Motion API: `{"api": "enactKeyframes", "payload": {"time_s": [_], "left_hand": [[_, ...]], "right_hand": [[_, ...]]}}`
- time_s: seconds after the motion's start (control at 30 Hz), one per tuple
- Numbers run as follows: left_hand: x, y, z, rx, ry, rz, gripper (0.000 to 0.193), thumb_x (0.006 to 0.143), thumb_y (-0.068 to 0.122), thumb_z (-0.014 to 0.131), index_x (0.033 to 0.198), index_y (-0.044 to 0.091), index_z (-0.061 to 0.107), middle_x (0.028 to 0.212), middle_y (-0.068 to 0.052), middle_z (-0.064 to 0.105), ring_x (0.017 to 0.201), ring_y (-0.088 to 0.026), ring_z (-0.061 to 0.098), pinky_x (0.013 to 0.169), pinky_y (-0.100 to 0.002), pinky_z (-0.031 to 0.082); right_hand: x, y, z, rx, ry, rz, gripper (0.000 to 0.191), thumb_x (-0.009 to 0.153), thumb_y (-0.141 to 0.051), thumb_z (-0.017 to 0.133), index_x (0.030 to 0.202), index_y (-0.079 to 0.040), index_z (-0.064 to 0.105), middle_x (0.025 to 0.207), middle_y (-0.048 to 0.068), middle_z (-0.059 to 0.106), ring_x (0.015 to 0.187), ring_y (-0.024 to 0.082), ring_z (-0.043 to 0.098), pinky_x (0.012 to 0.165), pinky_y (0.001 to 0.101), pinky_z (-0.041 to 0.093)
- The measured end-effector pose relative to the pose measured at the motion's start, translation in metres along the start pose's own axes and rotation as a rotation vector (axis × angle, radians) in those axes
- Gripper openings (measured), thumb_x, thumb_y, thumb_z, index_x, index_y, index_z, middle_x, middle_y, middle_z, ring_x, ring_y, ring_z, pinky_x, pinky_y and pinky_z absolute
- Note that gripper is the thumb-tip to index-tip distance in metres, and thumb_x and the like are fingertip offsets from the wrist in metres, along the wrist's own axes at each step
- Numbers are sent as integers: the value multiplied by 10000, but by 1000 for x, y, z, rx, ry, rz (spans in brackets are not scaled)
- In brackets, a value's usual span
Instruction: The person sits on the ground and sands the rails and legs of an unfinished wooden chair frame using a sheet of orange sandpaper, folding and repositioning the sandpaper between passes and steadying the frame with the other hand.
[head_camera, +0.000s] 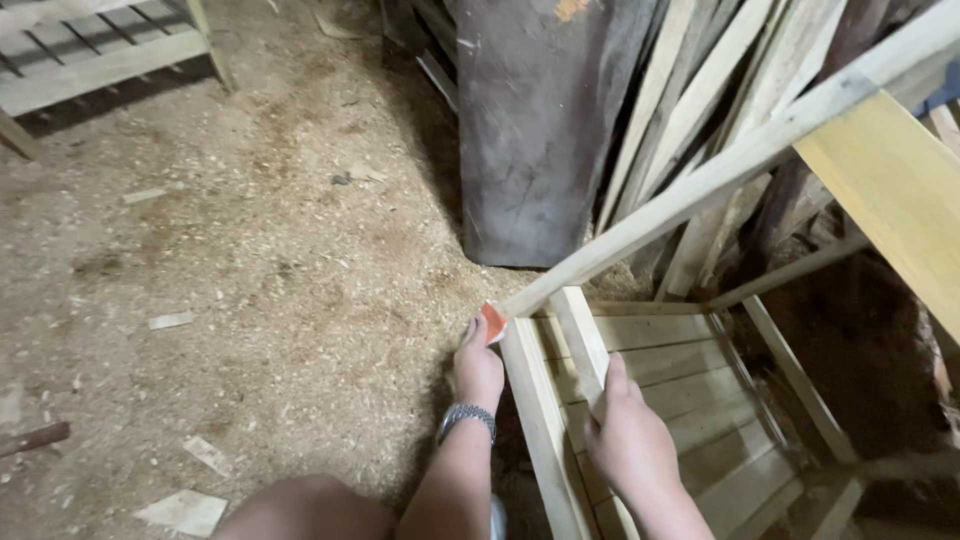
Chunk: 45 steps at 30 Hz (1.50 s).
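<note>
A person's left hand (478, 368), wearing a metal wristwatch (466, 418), presses a small orange-red block (494, 322) against the corner of a pale slatted wooden frame (640, 400) lying at five o'clock. The right hand (628, 432) grips one slat. Sawdust-covered floor (250, 260) spreads toward nine o'clock; a dark upright board (540, 130) stands at twelve.

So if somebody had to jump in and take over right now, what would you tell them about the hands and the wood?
Left hand: presses a small orange piece against the corner of the wooden frame, where the long slanted bar meets it. Whether its grip is closed on the piece cannot be told.
Right hand: wrapped around an upright slat of the frame, steadying it.
The frame lies on the sawdust floor, slats already fixed across it. Loose planks lean behind, beside a dark board.
Left: whatever the corner needs; the pictures show no finished joint there.
</note>
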<state>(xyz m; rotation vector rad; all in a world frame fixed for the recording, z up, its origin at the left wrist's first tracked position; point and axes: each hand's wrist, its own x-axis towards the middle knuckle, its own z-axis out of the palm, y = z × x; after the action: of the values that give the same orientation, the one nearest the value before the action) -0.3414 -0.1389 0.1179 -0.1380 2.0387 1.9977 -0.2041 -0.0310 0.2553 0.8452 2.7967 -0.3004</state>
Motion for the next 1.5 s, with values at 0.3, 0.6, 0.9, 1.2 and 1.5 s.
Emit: {"api": "enactKeyframes", "payload": {"time_s": [0.3,0.6,0.9,1.2,1.5], "left_hand": [[6,-37,14,-189,93,169,401,1074,160,407,1382,67,646,1444,-178,648,1362,-292,583,1139,-325,419],[8,-44,34,289,165,411,484,969,89,481,1446,67,559,1527,-172,522,1410,-292,511,1144,-343,412],[16,-55,12,5,144,-42,366,1083,169,444,1381,64,627,1484,-145,626,1392,-281,566,1162,-335,391],[12,-27,-12,155,133,43,421,973,79,461,1297,187,707,1281,-97,733,1204,-259,692,1053,-353,502],[10,-22,10,207,154,417,403,948,28,552,1306,179,658,1310,-125,681,1199,-306,658,1019,-367,510]], "right_hand": [[1,1,6,0,10,-2,931,815,-219,715,1573,-69,197,1297,210,597,1007,385,701,872,475,575],[11,-6,5,-56,87,-50,943,799,-175,718,1576,-75,194,1289,193,570,1083,370,666,868,472,578],[18,-26,-9,-53,28,-15,1008,803,-117,697,1619,-187,109,1363,175,515,1033,366,676,832,475,579],[17,-31,-10,-55,5,-2,1053,794,-106,715,1629,-243,88,1377,145,529,1040,351,678,824,474,581],[17,-30,-8,-39,-17,10,1063,787,-102,731,1626,-241,93,1436,146,505,1040,356,686,842,477,574]]}}
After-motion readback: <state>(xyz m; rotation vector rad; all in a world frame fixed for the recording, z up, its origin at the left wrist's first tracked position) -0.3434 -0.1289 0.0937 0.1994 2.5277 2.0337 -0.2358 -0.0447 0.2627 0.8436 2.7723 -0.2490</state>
